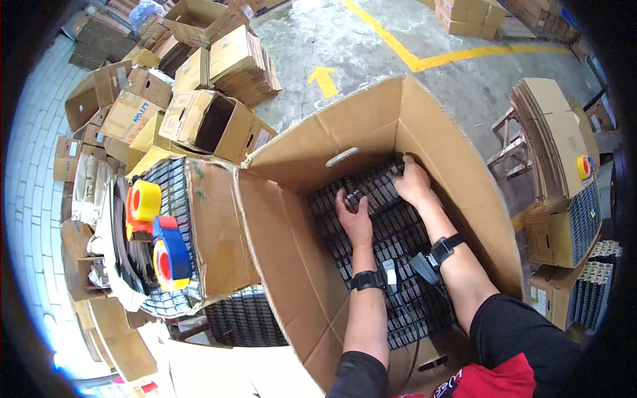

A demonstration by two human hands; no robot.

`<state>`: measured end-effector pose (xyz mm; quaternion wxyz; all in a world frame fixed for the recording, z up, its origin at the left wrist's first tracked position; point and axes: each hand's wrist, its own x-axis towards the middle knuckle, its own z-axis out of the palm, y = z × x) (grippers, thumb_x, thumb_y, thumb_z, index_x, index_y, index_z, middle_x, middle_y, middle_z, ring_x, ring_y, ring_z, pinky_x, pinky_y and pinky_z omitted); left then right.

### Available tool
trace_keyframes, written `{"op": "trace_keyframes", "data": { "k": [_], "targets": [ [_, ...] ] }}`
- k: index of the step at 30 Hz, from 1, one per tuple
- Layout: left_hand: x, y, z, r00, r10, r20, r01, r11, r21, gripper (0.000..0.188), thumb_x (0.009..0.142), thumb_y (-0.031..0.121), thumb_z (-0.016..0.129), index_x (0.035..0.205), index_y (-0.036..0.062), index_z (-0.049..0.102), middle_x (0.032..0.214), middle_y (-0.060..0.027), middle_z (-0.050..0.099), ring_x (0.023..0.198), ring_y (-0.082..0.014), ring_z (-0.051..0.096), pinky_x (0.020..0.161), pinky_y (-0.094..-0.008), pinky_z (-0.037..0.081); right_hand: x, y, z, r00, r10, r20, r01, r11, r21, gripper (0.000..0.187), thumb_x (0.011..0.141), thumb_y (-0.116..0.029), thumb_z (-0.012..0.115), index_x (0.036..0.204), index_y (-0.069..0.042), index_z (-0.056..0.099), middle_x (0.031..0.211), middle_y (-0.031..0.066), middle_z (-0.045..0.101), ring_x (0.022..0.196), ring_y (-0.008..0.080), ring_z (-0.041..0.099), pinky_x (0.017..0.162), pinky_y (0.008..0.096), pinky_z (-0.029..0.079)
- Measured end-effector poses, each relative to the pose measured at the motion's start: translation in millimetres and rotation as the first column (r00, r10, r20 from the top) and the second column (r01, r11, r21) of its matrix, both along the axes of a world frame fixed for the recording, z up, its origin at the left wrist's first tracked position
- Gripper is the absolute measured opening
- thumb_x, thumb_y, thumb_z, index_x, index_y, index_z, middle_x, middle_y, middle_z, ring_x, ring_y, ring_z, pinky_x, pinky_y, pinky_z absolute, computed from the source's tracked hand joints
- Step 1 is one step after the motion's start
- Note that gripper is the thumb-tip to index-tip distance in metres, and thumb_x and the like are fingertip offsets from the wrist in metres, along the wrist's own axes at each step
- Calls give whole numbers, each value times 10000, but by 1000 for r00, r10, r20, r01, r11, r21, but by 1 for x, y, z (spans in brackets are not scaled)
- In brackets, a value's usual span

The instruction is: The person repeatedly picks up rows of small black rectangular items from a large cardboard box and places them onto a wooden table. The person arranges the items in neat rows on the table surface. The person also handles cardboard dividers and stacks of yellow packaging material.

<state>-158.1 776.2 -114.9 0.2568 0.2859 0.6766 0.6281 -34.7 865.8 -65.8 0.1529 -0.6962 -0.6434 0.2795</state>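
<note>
A yellow arrow marks the grey floor.

The carton is tan-brown, the packed parts inside form a black-and-grey grid, one tape dispenser is red-and-yellow, a second dispenser blue-and-yellow, and yellow lines stripe the grey floor.
</note>
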Motion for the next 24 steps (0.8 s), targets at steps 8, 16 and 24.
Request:
{"op": "trace_keyframes", "data": {
  "k": [8, 16, 24],
  "targets": [
    [-15, -42, 219, 977, 121, 178, -181, 909, 376, 353, 804, 42, 660, 1085, -31, 460, 963, -48, 519, 843, -97, 495, 775, -235, 425, -7, -49, 195, 543, 251, -801, 113, 924, 366, 314, 745, -33, 664, 1047, 26, 604, 968, 83, 641, 886, 147, 589, 788, 275, 456],
    [-39, -255, 355, 893, 441, -85, -382, 846, 371, 436, 844, 187, 611, 1177, -59, 475, 1074, -161, 501, 1010, -241, 486, 904, -334, 376, -35, -234, 321, 282, 679, -678, -279, 734, 619, 438, 901, -163, 530, 1291, 14, 437, 1224, 95, 518, 1053, 156, 530, 835, 262, 469],
    [72, -599, 285, 723, 679, -128, -653, 731, 198, 605, 763, -27, 528, 1327, -63, 314, 1278, -144, 400, 1201, -245, 424, 1011, -338, 334, -24, -497, 276, 85, 928, -363, -810, 276, 518, 545, 793, -180, 635, 1232, 69, 429, 1200, 205, 475, 1121, 329, 463, 979, 364, 345]
  ]
}}
